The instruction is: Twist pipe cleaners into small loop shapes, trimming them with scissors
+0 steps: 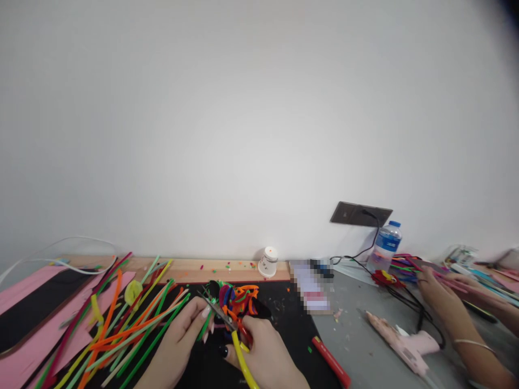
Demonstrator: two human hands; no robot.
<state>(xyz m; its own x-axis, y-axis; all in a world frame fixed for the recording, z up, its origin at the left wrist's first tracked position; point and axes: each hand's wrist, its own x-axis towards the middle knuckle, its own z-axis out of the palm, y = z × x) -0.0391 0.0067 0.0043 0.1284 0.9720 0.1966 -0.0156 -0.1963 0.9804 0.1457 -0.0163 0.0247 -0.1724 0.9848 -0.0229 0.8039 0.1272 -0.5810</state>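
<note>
My right hand (267,348) is closed round a pair of scissors (223,316), their metal blades pointing up and left. A thick yellow strip (242,359) curves down beside its thumb. Just left of the blades, my left hand (184,335) is pinched on a green pipe cleaner (204,327); the fingers partly hide it. Behind both hands lies a tangled bunch of orange, blue and green pipe cleaner pieces (245,300) on the black mat (284,329). Many loose pipe cleaners (133,335) in green, orange and yellow spread out left of my left hand.
A paper cup (268,262) stands upside down by the wall, near small coloured scraps. To the right are a blurred-out phone-like panel (310,289), a red box cutter-like stick (330,362), a pink glue gun (405,343), a water bottle (386,246) and another person's hands (440,297).
</note>
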